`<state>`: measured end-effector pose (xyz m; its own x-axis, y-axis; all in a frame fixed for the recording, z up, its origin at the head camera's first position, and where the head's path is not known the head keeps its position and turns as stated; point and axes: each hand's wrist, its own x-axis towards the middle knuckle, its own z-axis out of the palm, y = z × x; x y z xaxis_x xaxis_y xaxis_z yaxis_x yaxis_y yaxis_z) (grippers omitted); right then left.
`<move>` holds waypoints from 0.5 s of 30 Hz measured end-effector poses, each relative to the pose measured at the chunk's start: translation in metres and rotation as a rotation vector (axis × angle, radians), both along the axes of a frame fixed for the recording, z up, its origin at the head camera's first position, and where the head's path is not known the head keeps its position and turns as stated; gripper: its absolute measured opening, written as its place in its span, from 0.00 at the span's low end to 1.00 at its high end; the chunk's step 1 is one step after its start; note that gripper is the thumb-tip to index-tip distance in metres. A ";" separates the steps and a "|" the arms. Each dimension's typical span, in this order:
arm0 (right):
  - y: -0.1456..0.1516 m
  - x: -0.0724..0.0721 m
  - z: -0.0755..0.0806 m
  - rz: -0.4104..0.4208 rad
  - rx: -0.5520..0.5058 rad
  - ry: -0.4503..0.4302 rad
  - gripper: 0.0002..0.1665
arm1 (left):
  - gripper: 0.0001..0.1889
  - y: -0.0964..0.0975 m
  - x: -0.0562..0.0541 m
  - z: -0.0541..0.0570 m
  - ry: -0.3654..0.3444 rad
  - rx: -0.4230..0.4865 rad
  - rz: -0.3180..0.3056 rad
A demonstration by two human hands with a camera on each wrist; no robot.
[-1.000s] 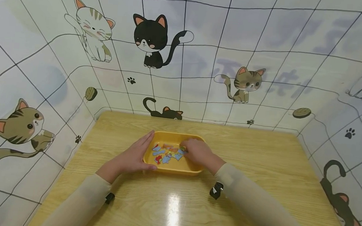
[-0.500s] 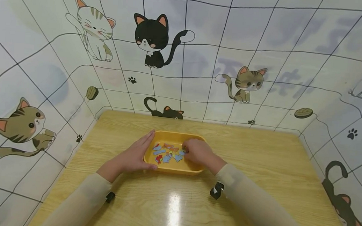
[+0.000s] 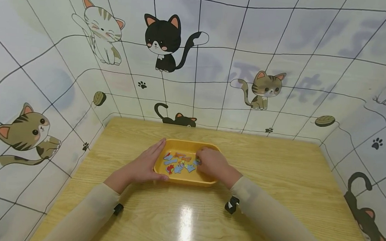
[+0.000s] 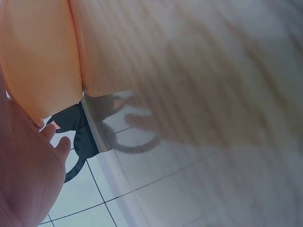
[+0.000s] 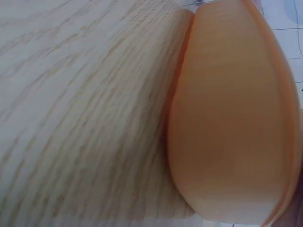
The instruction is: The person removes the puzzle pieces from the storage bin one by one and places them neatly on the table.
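A shallow yellow tray (image 3: 188, 182) rests on the table, holding several small flat puzzle pieces (image 3: 177, 168) in blue, orange and red. My left hand (image 3: 141, 166) grips the tray's left end, the thumb along the near side and the fingers at the far corner. In the left wrist view the hand (image 4: 28, 165) lies against the tray's outer wall (image 4: 42, 56). My right hand (image 3: 211, 163) reaches over the right end with curled fingers, pinching a small piece mostly hidden by them; a blue piece (image 3: 196, 162) lies by the fingertips. Only the tray's outside (image 5: 232, 118) fills the right wrist view.
The wooden table (image 3: 270, 167) ends at a white tiled-pattern wall (image 3: 210, 69) printed with cartoon cats, and similar walls stand left and right. Small black devices (image 3: 232, 205) sit under both sleeves.
My right hand has shifted slightly right inside the tray, and the greenish piece at its fingertips shows less now. My left hand stays on the tray's end.
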<state>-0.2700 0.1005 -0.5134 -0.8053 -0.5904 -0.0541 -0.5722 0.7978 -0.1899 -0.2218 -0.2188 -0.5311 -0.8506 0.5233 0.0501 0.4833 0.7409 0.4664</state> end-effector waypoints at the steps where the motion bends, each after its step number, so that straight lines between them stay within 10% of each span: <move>1: 0.001 -0.001 0.001 0.022 -0.001 -0.009 0.11 | 0.75 0.000 0.000 0.000 0.002 0.000 -0.002; 8: 0.008 -0.003 0.017 0.206 0.003 -0.079 0.06 | 0.75 0.003 0.001 0.001 -0.009 0.009 -0.006; 15: 0.008 -0.005 0.014 0.197 -0.006 -0.065 0.06 | 0.76 0.004 0.001 0.002 -0.016 0.000 0.001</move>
<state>-0.2753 0.1081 -0.4996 -0.6688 -0.7369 -0.0984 -0.7038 0.6702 -0.2356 -0.2207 -0.2150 -0.5293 -0.8518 0.5226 0.0363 0.4750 0.7413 0.4743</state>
